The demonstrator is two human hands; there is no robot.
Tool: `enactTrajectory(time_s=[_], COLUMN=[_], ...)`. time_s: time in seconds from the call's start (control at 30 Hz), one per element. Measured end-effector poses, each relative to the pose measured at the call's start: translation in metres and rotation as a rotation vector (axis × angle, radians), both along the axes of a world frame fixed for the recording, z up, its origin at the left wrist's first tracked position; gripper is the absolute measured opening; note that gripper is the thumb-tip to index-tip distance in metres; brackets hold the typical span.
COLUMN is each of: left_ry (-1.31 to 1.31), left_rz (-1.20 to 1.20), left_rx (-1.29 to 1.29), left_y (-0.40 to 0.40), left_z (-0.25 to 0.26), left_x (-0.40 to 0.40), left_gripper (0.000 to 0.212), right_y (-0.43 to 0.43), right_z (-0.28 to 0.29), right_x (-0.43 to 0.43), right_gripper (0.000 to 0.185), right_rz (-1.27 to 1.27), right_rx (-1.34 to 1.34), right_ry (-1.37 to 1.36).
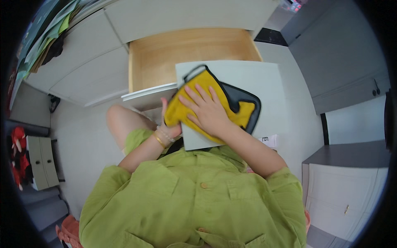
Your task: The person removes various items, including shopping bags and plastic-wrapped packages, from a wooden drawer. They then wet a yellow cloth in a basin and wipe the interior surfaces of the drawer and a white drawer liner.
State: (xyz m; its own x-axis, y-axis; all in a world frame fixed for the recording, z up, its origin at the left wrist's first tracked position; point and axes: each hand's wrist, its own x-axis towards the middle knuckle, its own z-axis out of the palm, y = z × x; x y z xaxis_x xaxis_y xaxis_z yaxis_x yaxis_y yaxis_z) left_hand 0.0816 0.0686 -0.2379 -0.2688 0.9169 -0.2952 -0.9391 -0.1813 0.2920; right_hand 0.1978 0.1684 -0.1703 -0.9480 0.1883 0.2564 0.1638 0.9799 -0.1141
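Note:
A yellow fabric piece with black edging [203,80], perhaps a garment or cloth bag, lies partly folded on a pale flat board [269,83] in front of me. A dark grey part of it shows at the right. My right hand [204,110] rests on top with its fingers spread over the yellow cloth. My left hand [172,127], with bracelets at the wrist, is at the cloth's lower left edge, its thumb up beside it and its other fingers partly hidden beneath. The board overlaps an open wooden drawer [155,65] beyond.
The drawer front [150,92] stands out from a white cabinet [192,15]. Folded clothes or papers [49,40] are stacked at the upper left. Grey cabinets [341,55] stand at the right. A small white box with writing [270,140] lies by my right forearm.

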Motion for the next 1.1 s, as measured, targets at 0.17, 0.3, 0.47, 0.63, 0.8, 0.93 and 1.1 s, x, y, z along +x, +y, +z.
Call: enactTrajectory(time_s=[0.17,0.3,0.47,0.63,0.8,0.93,1.1], left_ry=[0.194,0.374,0.397,0.428,0.403,0.386,0.329], left_rz=[-0.094,-0.108,-0.07,-0.072,-0.098,-0.091,-0.1], left_rx=[-0.041,-0.132,-0.118,-0.107,-0.087,-0.069,-0.089], left_y=[0.014,0.012,0.011,0.01,0.013,0.014,0.015], left_z=[0.021,0.021,0.015,0.009,0.011,0.019,0.003], left_x=[0.009,0.009,0.011,0.009,0.006,0.008,0.006], left_gripper=[0.053,0.044,0.043,0.044,0.044,0.042,0.039], right_y=[0.067,0.134,0.159,0.101,0.042,-0.001,-0.038], right_z=[-0.008,-0.008,-0.01,-0.012,-0.025,-0.008,0.006], right_x=[-0.043,0.016,0.115,0.154,0.154,0.115,0.052], right_gripper=[0.049,0.048,0.05,0.05,0.056,0.062,0.065], right_rz=[-0.297,-0.667,-1.038,-1.162,-1.022,-0.774,-0.316], right_rx=[0.036,0.001,-0.057,-0.086,0.099,0.054,-0.039], right_ry=[-0.017,-0.059,-0.134,-0.124,-0.115,-0.168,-0.202])
